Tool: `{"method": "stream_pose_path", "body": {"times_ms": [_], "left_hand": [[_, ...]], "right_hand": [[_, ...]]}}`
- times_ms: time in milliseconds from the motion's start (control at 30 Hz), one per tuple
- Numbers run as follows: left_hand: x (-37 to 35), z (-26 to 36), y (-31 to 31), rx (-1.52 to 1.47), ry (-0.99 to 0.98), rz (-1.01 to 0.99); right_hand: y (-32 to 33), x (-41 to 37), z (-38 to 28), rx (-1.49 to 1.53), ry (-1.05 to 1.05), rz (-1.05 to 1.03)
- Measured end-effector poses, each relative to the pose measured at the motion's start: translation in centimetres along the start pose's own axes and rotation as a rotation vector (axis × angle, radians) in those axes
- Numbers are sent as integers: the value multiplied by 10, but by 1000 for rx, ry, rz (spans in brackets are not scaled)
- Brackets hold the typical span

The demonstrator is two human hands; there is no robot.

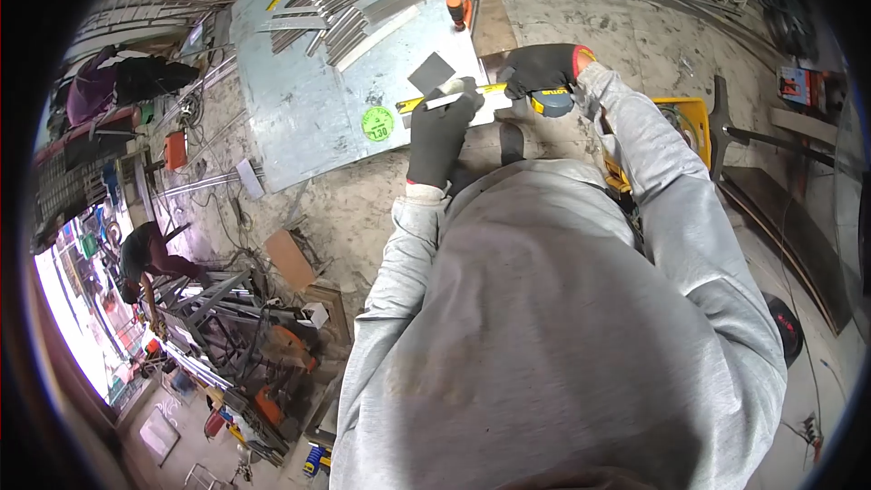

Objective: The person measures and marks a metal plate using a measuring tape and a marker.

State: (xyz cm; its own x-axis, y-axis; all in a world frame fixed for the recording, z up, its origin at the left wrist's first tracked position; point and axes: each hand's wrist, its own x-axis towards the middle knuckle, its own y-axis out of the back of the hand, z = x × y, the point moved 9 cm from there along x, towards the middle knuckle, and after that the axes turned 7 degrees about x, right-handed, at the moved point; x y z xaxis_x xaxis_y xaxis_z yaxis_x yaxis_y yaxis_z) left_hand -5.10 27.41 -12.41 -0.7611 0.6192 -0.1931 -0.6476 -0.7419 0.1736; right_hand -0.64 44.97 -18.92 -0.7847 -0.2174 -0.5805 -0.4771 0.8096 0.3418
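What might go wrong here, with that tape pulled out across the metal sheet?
1. The tape is stretched between the left hand and the right hand. If either slips, the blade may snap back and spoil the reading.
2. Both hands work at the edge of the sheet, which may be sharp.
3. Loose strips lie on the sheet and might slide if it is nudged.

Even daylight, overexposed glare at lower left, heavy fisheye distortion, dark vignetted corners, soft edges.
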Motion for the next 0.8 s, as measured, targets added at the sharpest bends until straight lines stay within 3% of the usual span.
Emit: {"method": "stream_pose_path", "body": {"times_ms": [33,67,133,200,233,333,400,533,600,800], "left_hand": [[-4,-22,9,-181,149,8],[-7,-11,21,-101,-124,17],[-20,5,50,-248,-111,156],[-33,4,85,-470,-71,349],[-37,3,105,-450,-93,424],[-56,-14,166,-637,-152,488],[-74,-10,196,-623,-117,521],[-90,22,222,-322,-151,680],[-84,45,219,208,-112,614],[-4,48,191,393,7,426]], "right_hand": [[0,-3,-6,55,60,-2],[4,-7,-10,110,120,-3],[4,-4,6,86,130,62],[19,-10,7,179,287,284],[17,-14,1,297,226,169],[29,-45,-13,224,279,226],[17,-50,33,696,178,242],[7,-81,54,806,159,263],[-8,-87,62,864,85,240],[-6,-80,2,739,245,242]]}}
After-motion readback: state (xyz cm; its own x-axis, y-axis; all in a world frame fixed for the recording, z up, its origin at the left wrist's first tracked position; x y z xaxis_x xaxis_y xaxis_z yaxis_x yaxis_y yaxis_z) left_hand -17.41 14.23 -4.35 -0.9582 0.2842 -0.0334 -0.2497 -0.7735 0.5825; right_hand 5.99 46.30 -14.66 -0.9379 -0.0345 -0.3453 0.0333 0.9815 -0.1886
